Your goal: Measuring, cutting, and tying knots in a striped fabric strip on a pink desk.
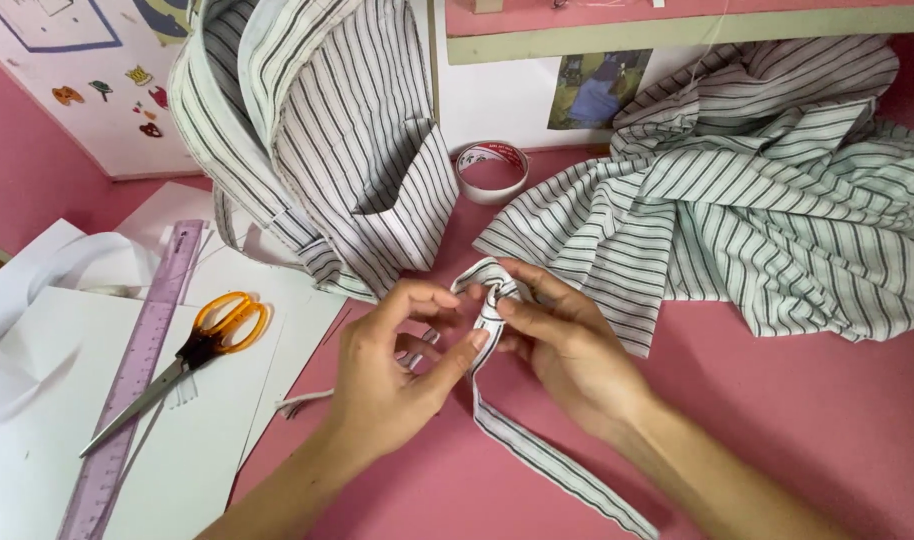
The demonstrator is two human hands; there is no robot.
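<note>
Basically both hands meet mid-frame over the pink surface (pixel 827 440). Left hand (pixel 387 385) has thumb and forefinger curled toward the coiled end of a striped fabric strip (pixel 497 300); thumb tip touches the strip, other fingers loosely bent. Right hand (pixel 567 345) pinches the same coil from the other side, fingers wrapped close around it. Coil sits between the two hands, just above the surface; the strip's loose tail (pixel 557 465) runs down and right along the surface toward the bottom edge.

Just beyond the fingers, a striped fabric bag-like piece (pixel 317 130) with a pocket stands or hangs at upper left. A heap of the same striped cloth (pixel 767 190) lies crumpled at upper right, its edge touching the right hand's side. A tape roll (pixel 492 170) sits between the two, near the back wall.

Left of the hands: white paper sheets (pixel 37 420), orange-handled scissors (pixel 177 360) lying on them, blades shut, and a purple ruler (pixel 137 380) just beside and partly under the scissors.
</note>
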